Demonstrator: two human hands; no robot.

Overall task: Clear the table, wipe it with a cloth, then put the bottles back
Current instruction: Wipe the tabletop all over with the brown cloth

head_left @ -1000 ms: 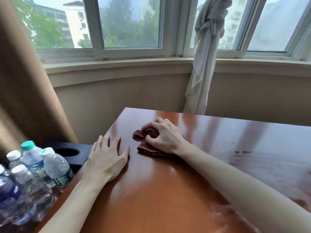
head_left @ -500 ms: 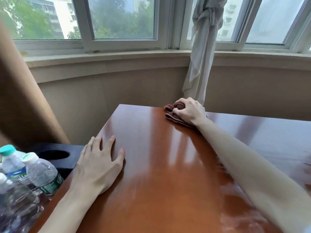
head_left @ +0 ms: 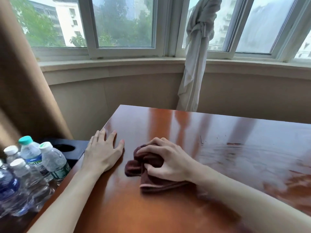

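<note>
Plastic bottles [head_left: 32,167] beside wooden table [head_left: 168,212].

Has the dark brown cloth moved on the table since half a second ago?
Yes. The dark brown cloth, gripped by the right hand, came back from the glossy wooden table's far edge toward the person, near the left hand.

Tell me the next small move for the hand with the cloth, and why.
Probably sweep the cloth rightward across the table. The right hand grips it bunched near the left edge, beside the flat left hand, while smears show on the right part. The bottles stand off the table.
</note>
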